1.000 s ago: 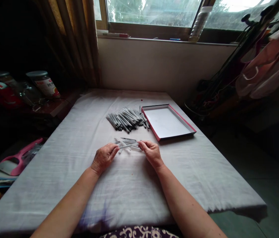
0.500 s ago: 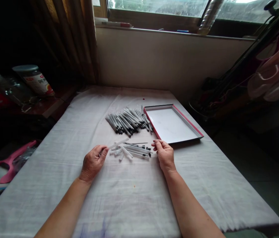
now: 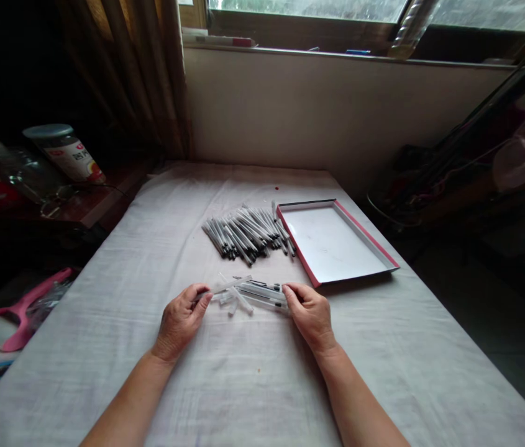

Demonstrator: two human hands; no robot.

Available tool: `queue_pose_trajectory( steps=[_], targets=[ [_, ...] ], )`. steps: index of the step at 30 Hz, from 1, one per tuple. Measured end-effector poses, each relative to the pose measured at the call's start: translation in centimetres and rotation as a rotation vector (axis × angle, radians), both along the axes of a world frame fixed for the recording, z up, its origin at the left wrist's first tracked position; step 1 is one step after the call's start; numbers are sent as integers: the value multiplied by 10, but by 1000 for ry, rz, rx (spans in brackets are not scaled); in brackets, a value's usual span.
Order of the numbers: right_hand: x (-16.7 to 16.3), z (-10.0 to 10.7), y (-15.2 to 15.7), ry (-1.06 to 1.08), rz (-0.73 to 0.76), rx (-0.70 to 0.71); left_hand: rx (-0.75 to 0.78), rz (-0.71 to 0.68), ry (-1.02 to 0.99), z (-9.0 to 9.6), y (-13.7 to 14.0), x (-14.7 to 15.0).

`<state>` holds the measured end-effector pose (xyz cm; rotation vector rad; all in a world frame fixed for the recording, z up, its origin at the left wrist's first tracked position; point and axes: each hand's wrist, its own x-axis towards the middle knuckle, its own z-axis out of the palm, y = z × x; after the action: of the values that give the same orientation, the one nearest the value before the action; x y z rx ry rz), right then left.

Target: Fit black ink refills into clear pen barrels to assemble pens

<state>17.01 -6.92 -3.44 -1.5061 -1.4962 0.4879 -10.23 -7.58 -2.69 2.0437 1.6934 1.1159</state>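
My left hand [image 3: 182, 323] is closed, thumb against fingers, on one end of a clear pen barrel [image 3: 230, 285] that points up and to the right. My right hand [image 3: 311, 315] is pinched at the right end of the small group of loose pen parts; what sits between its fingertips is too small to make out. Between both hands lie these clear tubes and thin black refills [image 3: 262, 297], some overlapping. Behind them is a larger pile of clear pens [image 3: 246, 233] with dark tips, mostly pointing toward me.
A shallow white tray with red sides [image 3: 341, 242] stands right of the pile on a pale tablecloth [image 3: 253, 397]. At the left are a lidded jar [image 3: 69, 152] and a pink-handled item [image 3: 22, 310]. A wall and window close off the back.
The view has shifted slightly. My right hand has come down and left, away from the tray's corner, and its fingers have closed at the pen parts. My left hand still holds the barrel.
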Motion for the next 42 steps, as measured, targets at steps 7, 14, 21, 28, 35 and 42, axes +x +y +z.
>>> queue_pose_trajectory(
  steps=[7,14,21,28,35,42],
  targets=[
    [-14,11,-10,142,242,53,192,-217,39,-1,-9,21],
    [-23,17,-13,382,275,-112,221,-291,107,-3,-7,25],
    [-23,18,-8,486,235,-164,243,-318,286,8,-5,22],
    [-24,18,-13,527,247,-158,-136,-463,84,19,-5,20],
    [-12,19,-10,600,217,-73,-600,-504,-235,19,-1,-4],
    [-2,8,1,455,89,-23,-310,-187,-242,13,12,-7]
  ],
)
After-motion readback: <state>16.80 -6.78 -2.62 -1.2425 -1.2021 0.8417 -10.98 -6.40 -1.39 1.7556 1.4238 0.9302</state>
